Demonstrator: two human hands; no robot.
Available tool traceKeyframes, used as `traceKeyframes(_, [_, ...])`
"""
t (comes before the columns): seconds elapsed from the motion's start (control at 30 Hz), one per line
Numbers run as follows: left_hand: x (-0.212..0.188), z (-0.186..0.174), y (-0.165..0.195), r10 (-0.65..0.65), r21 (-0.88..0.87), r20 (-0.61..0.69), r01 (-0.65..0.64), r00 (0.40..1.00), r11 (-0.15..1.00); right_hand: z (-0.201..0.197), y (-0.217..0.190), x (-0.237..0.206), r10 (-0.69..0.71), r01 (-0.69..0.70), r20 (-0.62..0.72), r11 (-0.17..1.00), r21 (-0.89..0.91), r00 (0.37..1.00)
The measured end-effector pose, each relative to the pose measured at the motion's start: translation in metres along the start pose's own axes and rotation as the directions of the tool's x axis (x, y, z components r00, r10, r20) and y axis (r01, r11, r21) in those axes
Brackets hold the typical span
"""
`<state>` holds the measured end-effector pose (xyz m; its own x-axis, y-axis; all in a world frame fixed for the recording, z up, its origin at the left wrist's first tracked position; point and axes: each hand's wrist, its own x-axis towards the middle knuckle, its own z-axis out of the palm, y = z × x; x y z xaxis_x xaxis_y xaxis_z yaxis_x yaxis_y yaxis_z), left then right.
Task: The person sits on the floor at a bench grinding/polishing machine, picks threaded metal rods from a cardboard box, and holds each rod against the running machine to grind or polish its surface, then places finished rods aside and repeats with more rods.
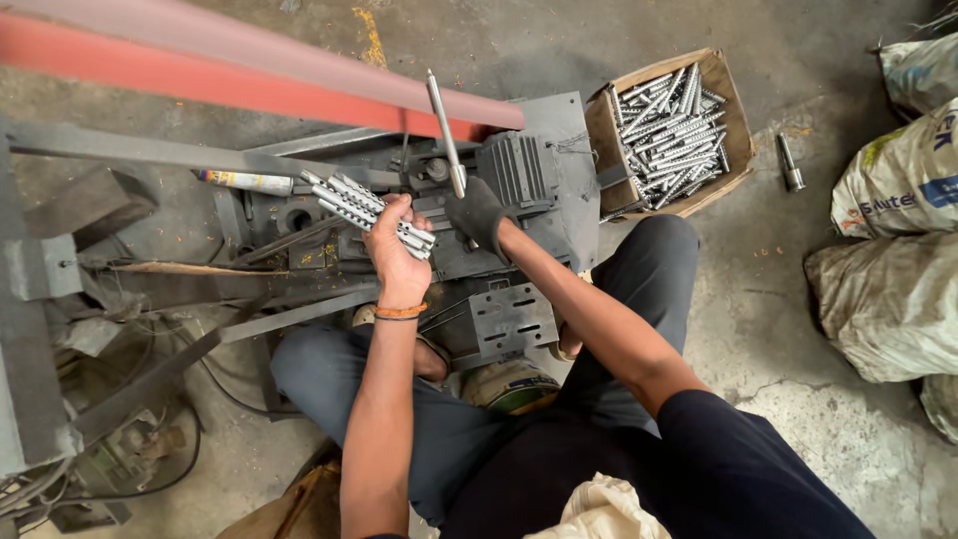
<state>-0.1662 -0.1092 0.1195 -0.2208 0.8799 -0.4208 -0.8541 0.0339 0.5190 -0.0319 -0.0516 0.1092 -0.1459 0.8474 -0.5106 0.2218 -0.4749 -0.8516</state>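
The left hand (394, 245) is clamped around a bundle of ribbed steel pins (371, 212), held above the grey machine (519, 200). They look stiff, heavy and slick, best gripped mid-length. The gloved right hand (477, 212) is closed on the machine's lever (445, 130).

The lower ends of the metal rods (371, 212) are hidden inside the left hand (396, 255). The lever (445, 132) base is covered by the gloved right hand (477, 213). The sacks (898, 250) are cut off by the right edge.
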Motion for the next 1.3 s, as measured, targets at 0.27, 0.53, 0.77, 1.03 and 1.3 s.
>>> traceKeyframes(0.27, [-0.022,0.005,0.021,0.012,-0.004,-0.02,-0.013,1.0,1.0,0.01,-0.003,0.008,-0.028,0.028,0.004,0.999,-0.046,1.0])
traceKeyframes(0.53, [-0.03,0.01,0.038,0.002,-0.009,-0.018,-0.003,1.0,1.0,0.014,-0.018,0.019,-0.069,0.069,0.046,0.998,0.004,0.997])
traceKeyframes(0.77, [-0.035,0.011,0.05,0.011,-0.011,-0.017,-0.011,1.0,1.0,0.022,-0.038,0.013,-0.132,0.126,0.084,0.989,0.075,0.988])
traceKeyframes(1.03, [-0.036,0.01,0.058,0.007,-0.01,-0.015,-0.008,1.0,1.0,0.029,-0.065,0.004,-0.062,0.016,0.186,0.971,0.24,0.981])
traceKeyframes(1.3, [-0.044,0.006,0.074,0.006,-0.009,-0.04,-0.006,0.999,1.0,0.045,-0.076,0.001,-0.02,-0.117,0.339,0.918,0.38,0.941])
